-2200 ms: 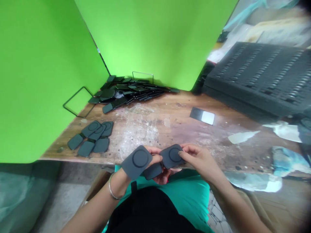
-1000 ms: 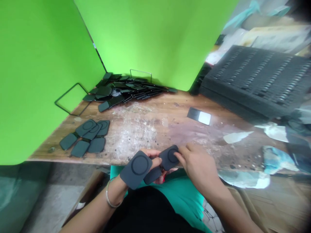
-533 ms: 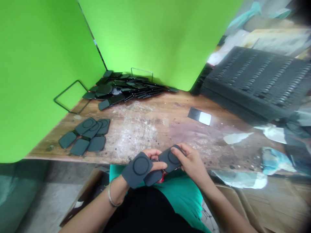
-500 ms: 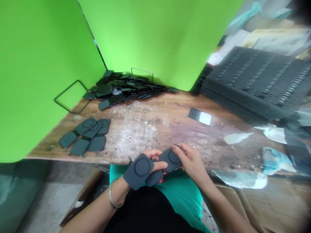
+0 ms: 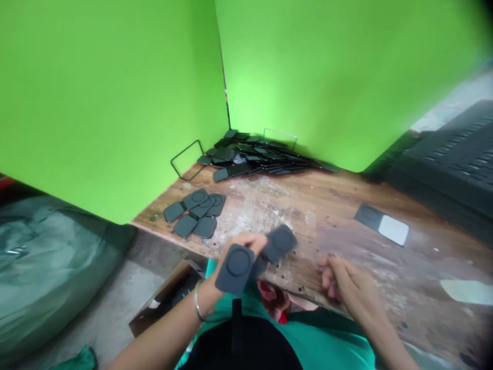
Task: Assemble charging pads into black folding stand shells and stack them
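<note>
Dark square pads marked with rings are in my left hand, at the table's front edge. One ringed pad lies over the wrist side, and another sticks out past the fingers, slightly blurred. My right hand is apart from them over the table edge, fingers curled; what it holds, if anything, is hidden. Several dark pads lie in a loose group at the left of the table. Farther back is a heap of black folded pads.
On the wooden table lie a black-and-white panel and a pale scrap at right. Green boards stand behind. A black slotted case is at far right, a thin wire frame at left.
The view has swung left. My right hand has let go of the pads and moved away to the right. My left hand still holds them.
</note>
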A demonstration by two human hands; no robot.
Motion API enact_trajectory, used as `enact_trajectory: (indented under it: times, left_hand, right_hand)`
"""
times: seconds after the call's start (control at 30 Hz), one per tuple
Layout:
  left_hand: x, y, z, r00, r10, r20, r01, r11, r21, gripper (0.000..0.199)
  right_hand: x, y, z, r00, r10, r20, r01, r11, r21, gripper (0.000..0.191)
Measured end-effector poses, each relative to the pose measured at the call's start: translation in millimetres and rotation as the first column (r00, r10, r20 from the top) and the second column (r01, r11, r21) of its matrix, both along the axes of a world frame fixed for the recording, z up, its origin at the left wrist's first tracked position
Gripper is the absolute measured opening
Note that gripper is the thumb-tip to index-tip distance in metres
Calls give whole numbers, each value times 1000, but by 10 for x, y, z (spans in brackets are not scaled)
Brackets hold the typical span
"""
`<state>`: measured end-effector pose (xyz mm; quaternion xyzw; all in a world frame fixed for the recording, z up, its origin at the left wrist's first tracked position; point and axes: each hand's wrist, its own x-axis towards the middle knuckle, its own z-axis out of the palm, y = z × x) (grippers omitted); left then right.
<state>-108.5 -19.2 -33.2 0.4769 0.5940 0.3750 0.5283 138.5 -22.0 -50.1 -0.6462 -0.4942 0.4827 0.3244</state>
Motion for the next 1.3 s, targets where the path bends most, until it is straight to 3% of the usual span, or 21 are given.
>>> enact_trajectory:
  times: [0.07, 0.13, 0.2, 0.3, 0.33, 0.47, 0.53, 0.6, 0.77, 0.83, 0.93, 1.03, 1.3]
  left_hand:
    - [-359, 106, 91, 986, 133, -95, -124, 987, 102, 32]
    - [-741, 209, 155, 853, 404, -330, -283, 890, 358, 31]
    - [-1091, 295, 163, 703, 532, -471, -297, 822, 486, 31]
    - [-1472, 388, 85, 544, 536, -646, -250, 838, 485, 26]
    - [-1550, 409, 56, 529, 533, -661, -253, 842, 476, 24]
    - [-1580, 434, 26, 440, 515, -736, -167, 852, 496, 25]
    - [-1427, 416, 42, 496, 516, -698, -163, 845, 509, 26]
    - [-1182, 398, 24, 615, 482, -624, -178, 856, 486, 24]
    - [-400, 366, -225, 866, 231, -444, -76, 938, 340, 27]
    - [-114, 339, -321, 927, 114, -358, 4, 950, 313, 29]
    - [180, 303, -393, 950, -4, -312, 107, 944, 313, 27]
    - [288, 305, -416, 947, -48, -319, 157, 933, 324, 27]
    - [208, 334, -488, 899, 92, -428, 156, 846, 509, 24]
  right_hand:
    - [52, 35, -10, 999, 3, 37, -5, 999, 48, 52]
    - [113, 76, -22, 992, 20, 122, -33, 993, 111, 47]
    - [184, 138, -40, 973, 35, 228, -75, 982, 172, 44]
    - [342, 306, -85, 918, 8, 397, -118, 960, 254, 39]
    - [419, 383, -102, 890, -25, 455, -117, 953, 280, 36]
    - [814, 752, -167, 759, -198, 620, -50, 932, 358, 29]
    - [1003, 947, -195, 709, -255, 658, -18, 926, 378, 27]
    - [1139, 1137, -226, 665, -290, 688, -2, 921, 389, 28]
    - [1205, 1491, -288, 591, -307, 746, 6, 926, 376, 29]
    - [1164, 1546, -296, 578, -294, 761, -17, 928, 372, 29]
    - [1110, 1553, -300, 567, -278, 775, -64, 924, 378, 29]
    - [1111, 1528, -289, 556, -270, 786, -90, 921, 380, 29]
    - [1025, 1650, -185, 594, -205, 778, -186, 906, 381, 23]
